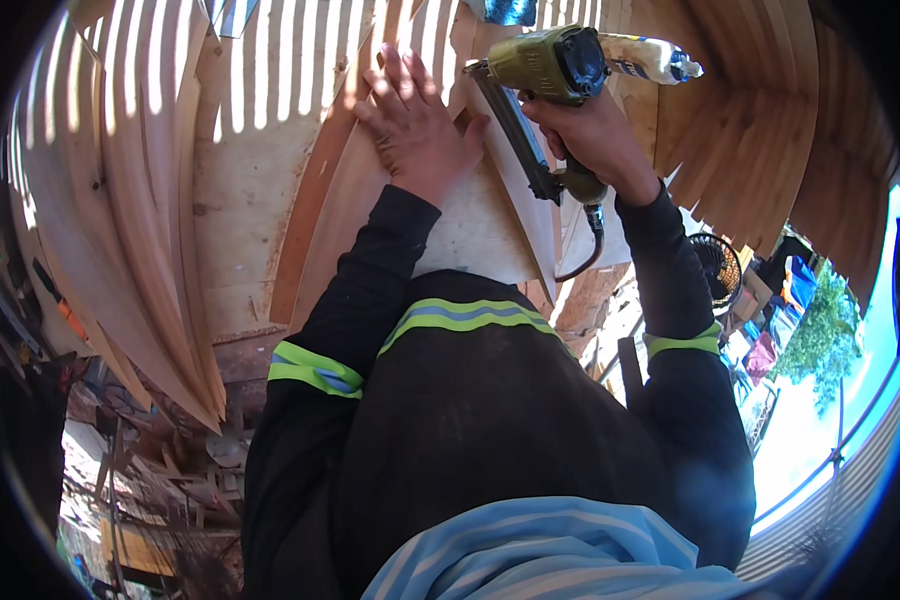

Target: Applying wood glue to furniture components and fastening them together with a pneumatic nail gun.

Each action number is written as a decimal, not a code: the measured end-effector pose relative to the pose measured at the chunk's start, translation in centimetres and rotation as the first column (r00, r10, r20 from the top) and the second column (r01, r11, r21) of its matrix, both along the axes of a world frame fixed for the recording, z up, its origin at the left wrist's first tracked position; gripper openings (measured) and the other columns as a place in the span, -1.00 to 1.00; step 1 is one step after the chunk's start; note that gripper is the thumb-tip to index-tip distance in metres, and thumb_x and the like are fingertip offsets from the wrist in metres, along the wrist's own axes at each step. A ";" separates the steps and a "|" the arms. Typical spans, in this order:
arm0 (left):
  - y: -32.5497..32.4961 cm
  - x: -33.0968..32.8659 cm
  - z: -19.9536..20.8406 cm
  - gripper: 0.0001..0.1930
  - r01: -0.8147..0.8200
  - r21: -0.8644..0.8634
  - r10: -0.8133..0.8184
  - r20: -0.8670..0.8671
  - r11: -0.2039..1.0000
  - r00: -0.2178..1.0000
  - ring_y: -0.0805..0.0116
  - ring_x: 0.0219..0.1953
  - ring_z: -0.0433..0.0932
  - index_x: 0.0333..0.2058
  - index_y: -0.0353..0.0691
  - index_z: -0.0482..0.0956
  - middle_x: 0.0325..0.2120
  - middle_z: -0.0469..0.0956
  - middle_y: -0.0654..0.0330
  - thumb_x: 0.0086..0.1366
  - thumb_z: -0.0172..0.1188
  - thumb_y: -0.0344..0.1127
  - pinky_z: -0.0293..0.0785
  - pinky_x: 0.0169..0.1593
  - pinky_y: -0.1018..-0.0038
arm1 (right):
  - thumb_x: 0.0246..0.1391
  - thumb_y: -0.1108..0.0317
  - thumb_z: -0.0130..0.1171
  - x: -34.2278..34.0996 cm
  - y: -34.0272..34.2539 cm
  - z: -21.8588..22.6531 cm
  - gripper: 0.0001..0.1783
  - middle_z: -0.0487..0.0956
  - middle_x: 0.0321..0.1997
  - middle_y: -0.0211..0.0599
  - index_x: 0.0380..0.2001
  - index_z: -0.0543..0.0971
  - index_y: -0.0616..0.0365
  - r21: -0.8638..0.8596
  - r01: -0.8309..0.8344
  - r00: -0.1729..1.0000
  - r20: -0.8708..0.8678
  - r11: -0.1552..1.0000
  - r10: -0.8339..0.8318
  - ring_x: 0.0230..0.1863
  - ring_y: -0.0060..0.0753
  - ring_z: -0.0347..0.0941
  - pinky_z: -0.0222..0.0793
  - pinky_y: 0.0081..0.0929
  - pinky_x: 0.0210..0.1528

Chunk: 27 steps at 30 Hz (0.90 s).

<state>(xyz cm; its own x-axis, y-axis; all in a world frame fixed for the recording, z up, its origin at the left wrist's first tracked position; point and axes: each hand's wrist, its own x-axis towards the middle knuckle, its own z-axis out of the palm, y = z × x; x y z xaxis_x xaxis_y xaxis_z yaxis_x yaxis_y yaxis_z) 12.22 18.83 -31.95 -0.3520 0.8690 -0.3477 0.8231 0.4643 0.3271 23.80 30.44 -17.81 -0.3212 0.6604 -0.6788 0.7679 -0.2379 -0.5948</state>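
Striped cloth (560, 550) (below nail gun (545, 75))

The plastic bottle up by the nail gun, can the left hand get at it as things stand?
Probably not easily: the left hand lies flat on the board, and the nail gun in the right hand sits between it and the plastic bottle.

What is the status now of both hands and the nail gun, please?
Left hand flat on the wooden board, fingers spread. Right hand grips the green nail gun, nose against the board edge. Nothing in the way.
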 end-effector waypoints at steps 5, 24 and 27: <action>-0.1 0.0 -0.1 0.14 -0.035 0.069 0.035 0.002 0.997 0.999 -0.33 0.58 -0.29 0.56 -0.32 -0.10 0.60 -0.31 -0.17 0.34 -0.04 0.49 -0.40 0.43 -0.47 | 0.22 0.36 0.32 -0.4 -0.2 0.0 -0.80 0.46 -0.61 -0.51 -0.16 0.63 0.25 0.038 -0.037 0.999 0.034 0.999 0.036 -0.69 -0.68 0.34 0.23 -0.60 -0.61; 0.2 0.0 0.3 0.17 -0.001 -0.034 0.000 -0.011 0.999 1.000 -0.36 0.58 -0.40 0.55 -0.37 -0.13 0.59 -0.25 -0.15 0.34 -0.04 0.50 -0.56 0.43 -0.44 | 0.16 0.30 0.30 0.4 1.6 -0.1 -0.75 0.51 -0.59 -0.43 -0.22 0.62 0.28 0.029 -0.010 1.000 -0.021 1.000 0.011 -0.67 -0.60 0.42 0.34 -0.52 -0.59; 0.1 0.0 -0.1 0.17 -0.009 -0.012 0.009 -0.006 1.000 1.000 -0.35 0.58 -0.41 0.55 -0.37 -0.14 0.59 -0.28 -0.17 0.33 -0.03 0.50 -0.55 0.43 -0.45 | 0.17 0.30 0.30 0.4 1.6 -0.3 -0.77 0.50 -0.60 -0.42 -0.26 0.61 0.27 0.032 -0.019 1.000 -0.007 0.999 0.020 -0.67 -0.60 0.42 0.34 -0.53 -0.59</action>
